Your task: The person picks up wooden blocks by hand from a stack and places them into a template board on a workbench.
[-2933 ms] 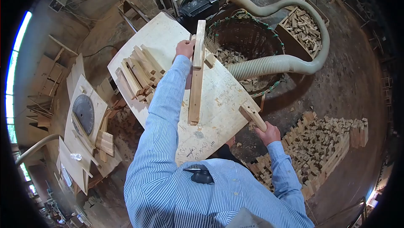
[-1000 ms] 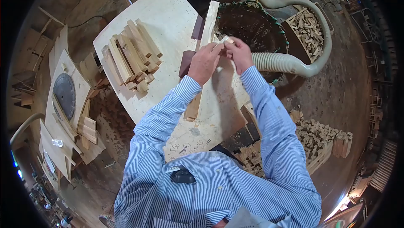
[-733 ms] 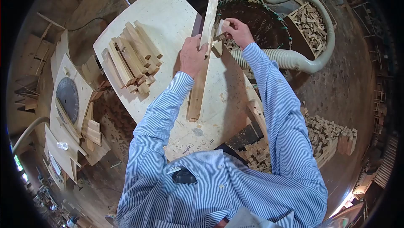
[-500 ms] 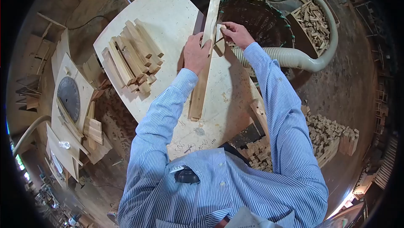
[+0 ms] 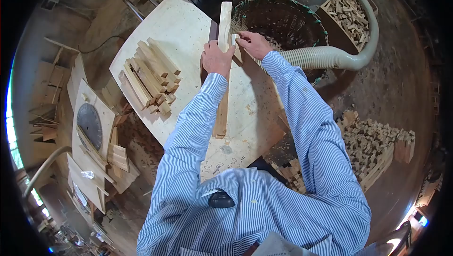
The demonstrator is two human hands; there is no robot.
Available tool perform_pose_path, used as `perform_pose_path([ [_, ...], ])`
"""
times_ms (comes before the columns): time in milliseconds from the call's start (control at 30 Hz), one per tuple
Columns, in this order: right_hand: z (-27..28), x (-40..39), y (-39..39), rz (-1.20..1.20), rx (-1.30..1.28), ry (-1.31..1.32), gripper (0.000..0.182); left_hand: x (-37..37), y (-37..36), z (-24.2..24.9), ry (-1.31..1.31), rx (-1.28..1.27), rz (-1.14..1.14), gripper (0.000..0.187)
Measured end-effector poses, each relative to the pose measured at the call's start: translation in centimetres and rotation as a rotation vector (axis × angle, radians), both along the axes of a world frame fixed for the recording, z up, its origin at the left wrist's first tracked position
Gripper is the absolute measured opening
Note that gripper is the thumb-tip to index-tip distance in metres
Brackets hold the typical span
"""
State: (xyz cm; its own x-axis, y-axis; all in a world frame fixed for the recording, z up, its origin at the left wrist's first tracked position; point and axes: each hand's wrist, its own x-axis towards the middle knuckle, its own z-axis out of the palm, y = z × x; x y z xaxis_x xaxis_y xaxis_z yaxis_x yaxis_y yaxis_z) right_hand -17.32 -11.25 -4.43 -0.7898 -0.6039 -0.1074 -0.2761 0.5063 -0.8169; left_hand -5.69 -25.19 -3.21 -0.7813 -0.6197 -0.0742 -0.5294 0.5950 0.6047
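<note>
A long wooden strip (image 5: 222, 116) lies lengthwise on the pale worktable (image 5: 245, 114), its far end reaching past the table's back edge. My left hand (image 5: 217, 60) is closed over the strip at its middle, thumb on the right side and fingers on the left. Just right of the strip, my right hand (image 5: 255, 45) pinches a small pale-topped wood piece (image 5: 234, 39) between thumb and fingers. Below that piece, a wooden block (image 5: 238, 58) stands close against the strip, partly hidden by my hands.
A stack of wooden strips (image 5: 151, 79) lies left on the table. Behind are a wicker basket (image 5: 283, 17), a ribbed hose (image 5: 325, 57) and a box of offcuts (image 5: 349, 12). A saw blade (image 5: 88, 124) sits left; stacked wood (image 5: 368, 147) is at right.
The whole view has shifted and turned slightly. My hands keep about the same hold on the strip and the small piece, with the right hand a little closer to the left.
</note>
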Motion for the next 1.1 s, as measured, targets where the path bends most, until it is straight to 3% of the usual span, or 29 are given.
perform_pose_path([
  [167,-1.1,2.7,2.9,-0.172,-0.146,-0.018,0.073,-0.4,-0.4,-0.4,-0.001,-0.048,-0.018,0.074],
  [267,3.5,9.2,9.4,-0.227,-0.248,-0.076,0.072,-0.5,-0.4,-0.5,-0.011,-0.032,-0.018,0.075],
  [333,2.4,14.5,15.4,-0.262,-0.240,0.024,0.070,-0.6,-0.2,-0.5,-0.010,-0.019,0.000,0.075],
  [367,5.9,17.7,17.9,-0.289,-0.124,0.029,0.068,-0.6,-0.2,-0.6,-0.007,-0.016,0.010,0.075],
  [500,4.8,28.8,29.3,-0.344,0.221,0.132,0.063,-0.3,0.1,-1.4,0.043,-0.009,0.049,0.075],
  [567,4.5,32.9,32.3,-0.306,0.357,0.045,0.061,-0.5,0.0,-1.7,0.065,-0.017,0.058,0.074],
  [667,4.1,32.8,33.6,-0.386,0.319,-0.125,0.055,-0.4,0.0,-2.1,0.088,0.001,0.068,0.072],
  [700,3.9,32.8,33.7,-0.392,0.318,-0.123,0.055,-0.6,-0.1,-2.2,0.092,0.018,0.070,0.071],
  [767,3.4,31.9,33.4,-0.313,0.552,-0.111,0.047,-0.7,0.1,-2.3,0.106,-0.006,0.073,0.070],
  [1100,1.0,31.8,34.2,-0.284,0.538,0.078,0.044,-1.0,0.6,-1.6,0.114,-0.063,0.128,0.071],
])
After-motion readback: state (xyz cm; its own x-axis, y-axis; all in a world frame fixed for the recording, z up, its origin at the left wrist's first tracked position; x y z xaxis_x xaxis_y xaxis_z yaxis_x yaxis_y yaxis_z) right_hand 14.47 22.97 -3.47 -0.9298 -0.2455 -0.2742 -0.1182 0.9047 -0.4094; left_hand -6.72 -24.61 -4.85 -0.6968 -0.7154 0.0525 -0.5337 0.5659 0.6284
